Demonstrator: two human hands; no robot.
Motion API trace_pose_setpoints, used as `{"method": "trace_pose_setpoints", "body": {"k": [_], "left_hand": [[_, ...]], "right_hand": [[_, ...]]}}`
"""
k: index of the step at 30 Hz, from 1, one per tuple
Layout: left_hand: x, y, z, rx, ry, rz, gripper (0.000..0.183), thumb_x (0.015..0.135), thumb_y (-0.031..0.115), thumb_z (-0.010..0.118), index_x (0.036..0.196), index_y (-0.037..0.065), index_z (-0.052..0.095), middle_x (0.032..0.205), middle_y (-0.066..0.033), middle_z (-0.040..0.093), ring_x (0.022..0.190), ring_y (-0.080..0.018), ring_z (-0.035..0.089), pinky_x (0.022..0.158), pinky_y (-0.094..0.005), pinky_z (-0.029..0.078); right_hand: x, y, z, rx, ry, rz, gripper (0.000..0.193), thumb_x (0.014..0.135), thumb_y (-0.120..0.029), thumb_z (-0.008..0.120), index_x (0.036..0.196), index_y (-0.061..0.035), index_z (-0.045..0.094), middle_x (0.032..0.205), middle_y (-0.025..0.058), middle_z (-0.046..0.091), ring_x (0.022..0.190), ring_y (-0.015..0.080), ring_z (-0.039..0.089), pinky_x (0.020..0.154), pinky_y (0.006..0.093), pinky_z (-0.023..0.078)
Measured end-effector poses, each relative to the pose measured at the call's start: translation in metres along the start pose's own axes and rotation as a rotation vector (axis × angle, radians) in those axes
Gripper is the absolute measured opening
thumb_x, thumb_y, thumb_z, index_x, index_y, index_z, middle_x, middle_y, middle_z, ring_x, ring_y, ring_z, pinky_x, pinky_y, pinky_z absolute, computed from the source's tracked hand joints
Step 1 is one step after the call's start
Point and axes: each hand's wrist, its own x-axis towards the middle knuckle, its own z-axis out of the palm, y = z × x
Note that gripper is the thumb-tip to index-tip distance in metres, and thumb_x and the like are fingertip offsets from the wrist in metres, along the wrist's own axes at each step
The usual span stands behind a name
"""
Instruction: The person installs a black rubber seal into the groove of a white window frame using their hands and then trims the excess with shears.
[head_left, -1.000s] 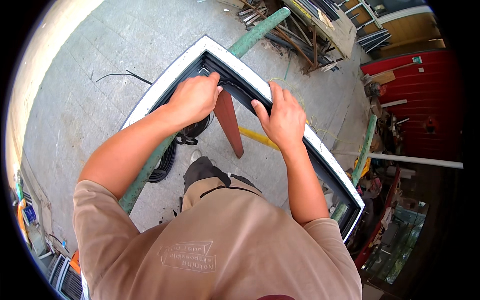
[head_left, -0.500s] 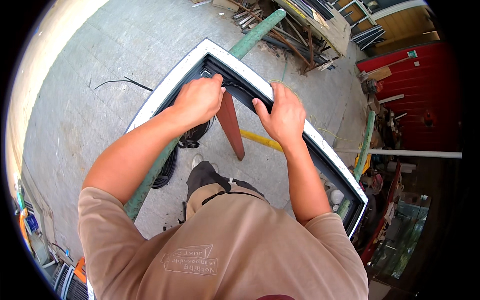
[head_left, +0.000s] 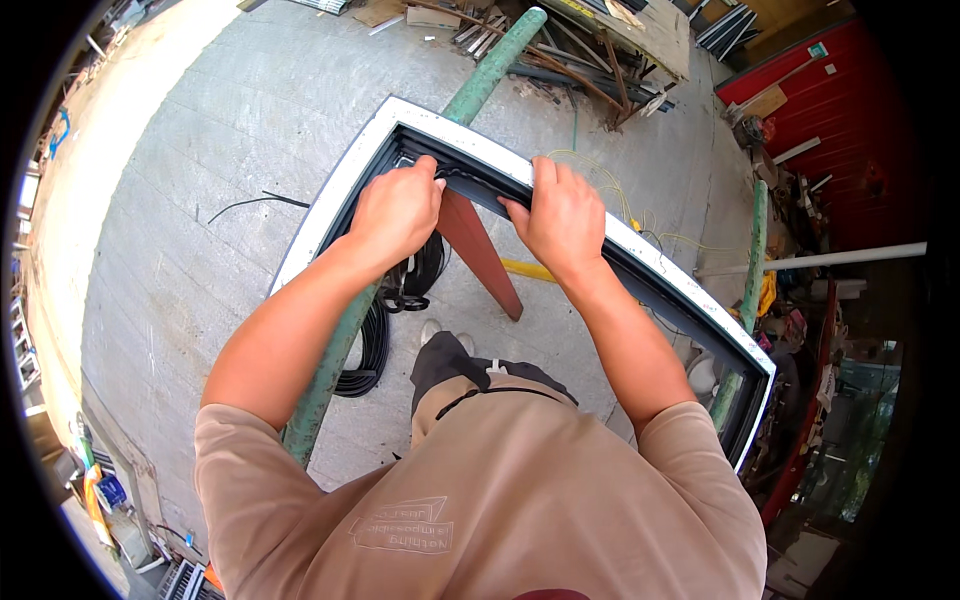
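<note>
A white-faced window frame (head_left: 478, 140) with a dark inner channel lies across green painted pipes (head_left: 495, 68). Near its far corner, my left hand (head_left: 398, 212) is closed, fingers curled into the channel and pressed on a thin black rubber strip (head_left: 468, 180). That strip runs along the inner edge towards my right hand (head_left: 562, 218), which is wrapped over the frame's far side. The right thumb reaches the inner edge while the fingers lie over the white face. My palms hide part of the strip.
Below the frame stand a reddish-brown leg (head_left: 478, 255) and a yellow bar (head_left: 527, 270). Coiled black strip (head_left: 366, 350) lies on the floor by the left pipe. Scrap metal and a workbench (head_left: 645, 40) are at the back; a red wall (head_left: 830, 150) stands at right.
The view has shifted, so the frame and both arms appear slightly lower and the body further right. Both hands keep nearly the same places on the frame.
</note>
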Motion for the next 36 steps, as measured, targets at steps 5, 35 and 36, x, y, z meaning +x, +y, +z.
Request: {"method": "trace_pose_setpoints", "body": {"k": [5, 35, 36], "left_hand": [[0.002, -0.002, 0.004, 0.03, 0.014, -0.015, 0.028, 0.114, 0.026, 0.064, 0.114, -0.002, 0.064, 0.091, -0.0321, 0.076, 0.093, -0.0562, 0.073, 0.085, -0.0667, 0.055], [0.005, -0.004, 0.005, 0.037, 0.04, 0.024, 0.028, 0.113, 0.025, 0.065, 0.112, -0.003, 0.065, 0.091, -0.0329, 0.076, 0.092, -0.0561, 0.073, 0.083, -0.0665, 0.055], [0.007, -0.004, 0.005, 0.039, 0.042, 0.024, 0.028, 0.113, 0.025, 0.065, 0.112, -0.003, 0.065, 0.091, -0.0329, 0.076, 0.092, -0.0561, 0.073, 0.083, -0.0665, 0.055]], "right_hand": [[0.009, -0.001, -0.003, 0.018, 0.006, -0.086, 0.06, 0.084, -0.035, 0.097, 0.123, -0.0038, 0.063, 0.106, 0.0142, 0.071, 0.099, 0.0369, 0.074, 0.086, 0.0473, 0.06], [0.028, -0.026, 0.024, 0.073, 0.059, -0.072, 0.053, 0.086, -0.036, 0.094, 0.116, -0.0067, 0.061, 0.105, 0.0123, 0.071, 0.093, 0.0347, 0.075, 0.08, 0.0461, 0.061], [0.029, -0.026, 0.022, 0.074, 0.062, -0.073, 0.053, 0.086, -0.036, 0.094, 0.116, -0.0067, 0.061, 0.105, 0.0123, 0.071, 0.093, 0.0347, 0.075, 0.08, 0.0461, 0.061]]}}
